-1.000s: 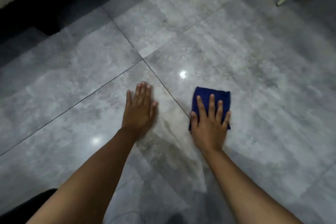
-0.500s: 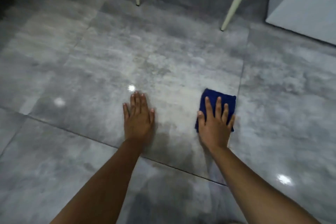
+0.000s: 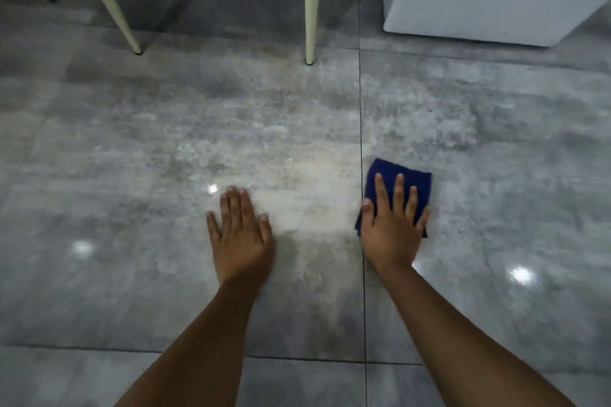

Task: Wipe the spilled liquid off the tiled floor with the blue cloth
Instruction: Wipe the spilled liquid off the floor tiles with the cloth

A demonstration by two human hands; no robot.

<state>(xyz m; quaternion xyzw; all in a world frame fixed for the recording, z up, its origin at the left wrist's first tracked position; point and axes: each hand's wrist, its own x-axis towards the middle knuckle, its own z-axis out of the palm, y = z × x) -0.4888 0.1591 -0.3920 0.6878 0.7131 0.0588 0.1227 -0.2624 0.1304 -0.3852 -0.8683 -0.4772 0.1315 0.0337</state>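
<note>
Two hands press flat on the grey tiled floor (image 3: 132,149), and the scene around them differs from half a second ago. Then the grout line (image 3: 361,109) ran to the right of the blue cloth (image 3: 413,180); now it runs just past the cloth's left edge, and the two pale furniture legs (image 3: 310,3) stand larger and closer at the top. The person appears to have turned and shifted forward, carrying the wipe onto the next tile to the right. That suggests the stroke is working across the floor rather than staying on one patch.

The right hand (image 3: 391,231) lies spread over the folded blue cloth, palm down, fingers (image 3: 399,188) extended. Its grip is a flat press, not a clench: the cloth is pinned between palm and tile, with its far edge and right corner showing beyond the fingertips. The left hand (image 3: 243,238) holds nothing; it rests open on the bare tile well to the left, probably as a brace.

Between the hands lies a pale, dull patch (image 3: 307,205) with a darker patch nearer the person. Whether that is liquid, a drying film or the tile's own pattern cannot be told. If it is the spill, it lies left of the cloth, so the next pass probably needs to sweep back across the grout line.
</note>
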